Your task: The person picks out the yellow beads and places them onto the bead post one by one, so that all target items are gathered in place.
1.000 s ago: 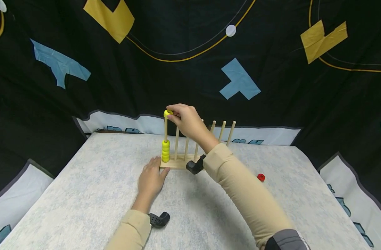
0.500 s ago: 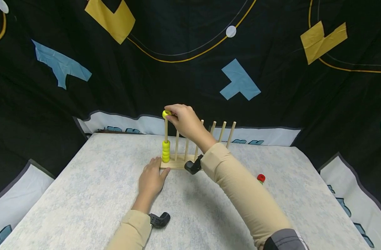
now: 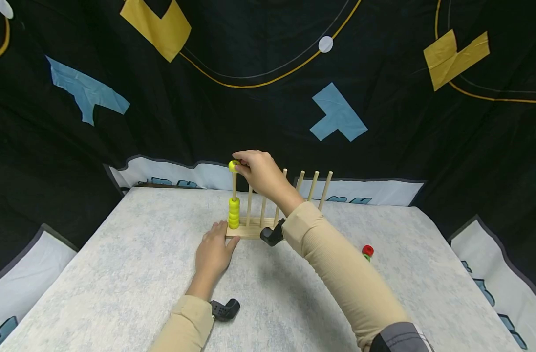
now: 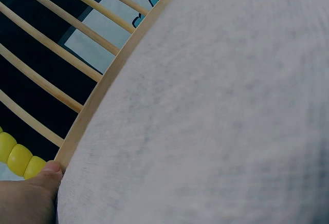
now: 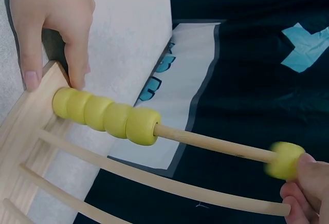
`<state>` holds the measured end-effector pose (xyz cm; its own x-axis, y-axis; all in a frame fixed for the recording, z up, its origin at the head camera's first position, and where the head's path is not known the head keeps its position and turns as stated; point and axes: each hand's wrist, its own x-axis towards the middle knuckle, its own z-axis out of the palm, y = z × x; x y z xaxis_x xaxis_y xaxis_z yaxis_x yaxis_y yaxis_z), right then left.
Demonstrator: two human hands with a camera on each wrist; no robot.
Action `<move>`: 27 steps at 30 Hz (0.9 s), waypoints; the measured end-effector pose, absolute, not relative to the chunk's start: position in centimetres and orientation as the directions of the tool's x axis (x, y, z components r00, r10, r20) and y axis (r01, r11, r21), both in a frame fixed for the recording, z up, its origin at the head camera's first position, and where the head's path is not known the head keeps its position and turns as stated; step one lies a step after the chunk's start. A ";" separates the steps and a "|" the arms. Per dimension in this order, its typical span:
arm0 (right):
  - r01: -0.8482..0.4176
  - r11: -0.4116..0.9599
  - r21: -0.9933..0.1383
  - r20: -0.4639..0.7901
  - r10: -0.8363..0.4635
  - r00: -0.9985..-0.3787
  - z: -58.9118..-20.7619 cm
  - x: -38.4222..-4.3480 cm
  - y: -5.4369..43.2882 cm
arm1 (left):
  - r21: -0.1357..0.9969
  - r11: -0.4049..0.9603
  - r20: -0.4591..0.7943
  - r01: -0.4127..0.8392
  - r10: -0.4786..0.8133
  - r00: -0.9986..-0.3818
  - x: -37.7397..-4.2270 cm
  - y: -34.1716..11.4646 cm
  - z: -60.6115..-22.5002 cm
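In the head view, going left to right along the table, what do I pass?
left hand → stack of yellow beads on the leftmost rod → wrist camera → empty rods → red bead

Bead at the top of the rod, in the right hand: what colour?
Yellow, like the stacked beads below. The bead shows best in the right wrist view.

You see a pale natural-wood peg rack (image 3: 250,230) carrying yellow beads (image 3: 234,213); one more yellow bead (image 3: 234,165) sits at the peg top. The worktop (image 3: 118,274) is mottled light grey. A red bead (image 3: 367,250) lies apart. The backdrop (image 3: 250,98) is black with blue and yellow patches, and both sleeves (image 3: 338,264) are beige
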<state>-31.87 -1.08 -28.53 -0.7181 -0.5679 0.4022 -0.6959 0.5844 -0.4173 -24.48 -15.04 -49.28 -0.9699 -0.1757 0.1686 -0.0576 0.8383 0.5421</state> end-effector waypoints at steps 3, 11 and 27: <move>-0.699 0.590 -0.404 0.410 -0.565 -0.715 -28.6 -31.9 -1.0 | 0.540 0.840 0.175 -0.054 -0.175 -0.969 -24.5 -15.0 -49.3; -0.708 0.566 -0.423 0.445 -0.551 -0.706 -28.4 -31.5 -0.3 | 0.537 0.843 0.190 -0.043 -0.170 -0.967 -24.5 -14.9 -49.3; -0.781 0.459 -0.423 0.524 -0.579 -0.624 -29.7 -28.9 2.9 | 0.535 0.843 0.190 -0.060 -0.189 -0.963 -24.5 -14.7 -49.3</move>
<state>-28.88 2.92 -29.68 -0.6240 -0.5794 0.5243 -0.7814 0.4592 -0.4226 -24.49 -14.69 -49.29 -0.9633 -0.1894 0.1904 -0.0601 0.8430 0.5346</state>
